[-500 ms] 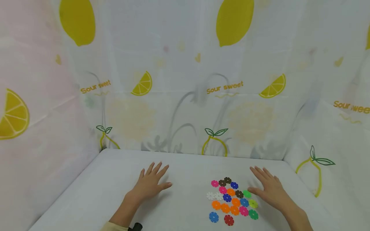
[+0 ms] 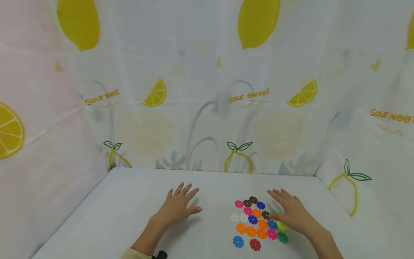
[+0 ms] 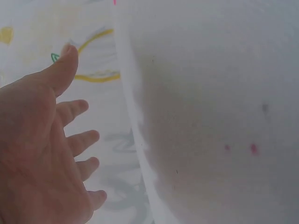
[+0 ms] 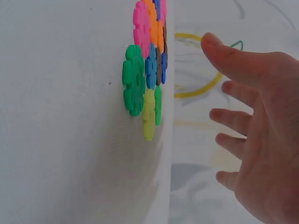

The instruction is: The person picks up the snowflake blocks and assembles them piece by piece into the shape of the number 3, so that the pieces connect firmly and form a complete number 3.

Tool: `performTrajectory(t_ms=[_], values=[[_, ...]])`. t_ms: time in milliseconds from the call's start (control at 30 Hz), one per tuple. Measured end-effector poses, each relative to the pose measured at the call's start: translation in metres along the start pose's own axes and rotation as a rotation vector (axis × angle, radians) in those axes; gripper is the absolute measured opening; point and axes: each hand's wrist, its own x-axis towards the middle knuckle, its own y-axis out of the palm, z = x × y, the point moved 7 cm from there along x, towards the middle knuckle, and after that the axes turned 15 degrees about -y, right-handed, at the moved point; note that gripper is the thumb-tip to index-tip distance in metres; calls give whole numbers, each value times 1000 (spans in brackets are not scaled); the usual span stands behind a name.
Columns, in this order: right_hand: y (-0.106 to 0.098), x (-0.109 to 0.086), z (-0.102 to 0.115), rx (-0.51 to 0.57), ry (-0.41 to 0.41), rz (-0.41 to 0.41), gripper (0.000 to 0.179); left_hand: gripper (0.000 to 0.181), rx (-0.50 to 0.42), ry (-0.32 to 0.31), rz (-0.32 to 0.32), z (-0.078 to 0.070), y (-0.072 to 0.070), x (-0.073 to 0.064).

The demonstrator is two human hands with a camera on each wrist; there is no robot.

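Several flat, notched plastic discs in many colours lie loosely grouped on the white table, right of its middle in the head view. Nearest the front are a red disc (image 2: pixel 255 245) and a blue disc (image 2: pixel 238 241). My right hand (image 2: pixel 295 214) hovers over the group's right edge, fingers spread and holding nothing; its thumb overlaps a brown disc. In the right wrist view a dark green disc (image 4: pixel 134 80) and a yellow-green disc (image 4: pixel 148 115) lie below that hand. To the left of the group, my left hand (image 2: pixel 178 207) hangs above the table with fingers spread, holding nothing.
The white tabletop (image 2: pixel 129 194) ends at a cloth backdrop (image 2: pixel 181 126) printed with lemons, which also rises along the left and right sides. A dark object (image 2: pixel 161 255) shows at my left wrist by a beige sleeve (image 2: pixel 137 254).
My left hand has shifted right, towards the discs. My right hand has moved left, its thumb now over part of the group. The head view has turned slightly; the discs lie as before.
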Motion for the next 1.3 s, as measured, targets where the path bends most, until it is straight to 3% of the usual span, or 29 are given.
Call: performTrajectory(t_ms=[367,533,700,900,1300], values=[[12,4,7,104,1,93,69,67,-16,47,78,-23,15,3],[17,4,10,153,59,142,60,65,-20,57,109,-38,20,3],[22,6,13,157,109,200,54,62,35,87,95,-54,25,4],[23,10,18,148,88,200,39,58,115,130,70,-68,34,7],[27,12,27,129,8,220,20,53,151,149,130,-89,54,13]])
